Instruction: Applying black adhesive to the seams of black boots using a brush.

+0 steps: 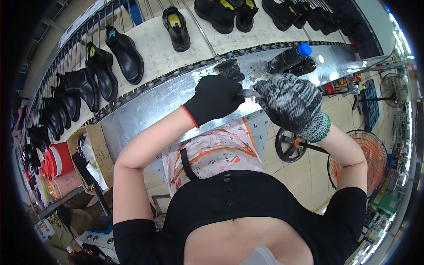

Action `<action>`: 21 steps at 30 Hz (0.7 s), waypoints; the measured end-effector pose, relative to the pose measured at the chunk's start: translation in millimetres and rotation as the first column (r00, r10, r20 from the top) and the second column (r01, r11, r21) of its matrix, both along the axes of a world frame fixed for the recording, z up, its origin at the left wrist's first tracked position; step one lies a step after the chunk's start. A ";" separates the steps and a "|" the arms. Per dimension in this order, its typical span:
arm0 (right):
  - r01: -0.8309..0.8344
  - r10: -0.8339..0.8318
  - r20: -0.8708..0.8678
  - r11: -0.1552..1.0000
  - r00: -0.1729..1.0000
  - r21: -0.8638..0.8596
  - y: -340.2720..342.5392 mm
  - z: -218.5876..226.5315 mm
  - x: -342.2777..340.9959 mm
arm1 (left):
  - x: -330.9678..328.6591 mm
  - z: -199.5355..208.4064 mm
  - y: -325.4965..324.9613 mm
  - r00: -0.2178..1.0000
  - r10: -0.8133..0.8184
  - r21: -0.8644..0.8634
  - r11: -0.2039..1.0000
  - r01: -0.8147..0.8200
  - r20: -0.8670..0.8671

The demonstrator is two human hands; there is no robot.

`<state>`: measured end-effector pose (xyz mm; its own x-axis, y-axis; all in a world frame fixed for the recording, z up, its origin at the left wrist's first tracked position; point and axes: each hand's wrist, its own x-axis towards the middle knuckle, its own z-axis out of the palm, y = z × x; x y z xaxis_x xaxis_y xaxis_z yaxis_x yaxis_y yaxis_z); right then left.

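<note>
Head view shows both gloved hands meeting just above the middle of the frame, over a shiny metal tabletop (145, 104). In a black glove with a red cuff edge, the left hand (215, 98) keeps its grip closed around one end of a small metal tool (247, 93), whose exact kind is too hidden to tell. From the other side, the right hand (289, 104), in a grey-and-black knitted glove with a green cuff, has its grip curled shut on the same tool, so the two gloves nearly touch. Just above the left hand a dark, crusted brush-like lump (229, 69) rests on the tabletop. To the upper right of the hands a dark bottle with a blue cap (289, 57) lies on its side on the metal, with a second dark bottle (304, 67) right beside it. Beyond the tabletop, along the upper part of the frame, a pale conveyor (154, 44) carries a row of black ankle boots (126, 55). Below the hands hangs a patterned apron (216, 152). An orange floor fan (360, 157) stands at the right.
</note>
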<state>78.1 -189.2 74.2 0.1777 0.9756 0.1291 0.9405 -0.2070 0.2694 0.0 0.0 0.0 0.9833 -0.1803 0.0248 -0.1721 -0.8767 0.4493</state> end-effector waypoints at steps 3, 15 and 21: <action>0.063 0.023 -0.365 0.973 0.931 0.223 1.3 -7.9 12.4 | 11.7 -3.8 -1.5 0.997 0.063 -0.011 0.998 -0.062 0.054; 0.734 -0.441 -0.888 0.645 0.128 -0.215 -31.6 -199.1 -46.7 | 4.7 -62.7 89.0 0.684 0.467 -0.221 0.880 -0.420 0.560; 0.872 -0.161 -0.987 0.486 0.026 -0.057 -18.1 -233.9 -65.1 | -31.5 -116.9 222.7 0.258 0.959 -0.665 0.270 -0.696 0.120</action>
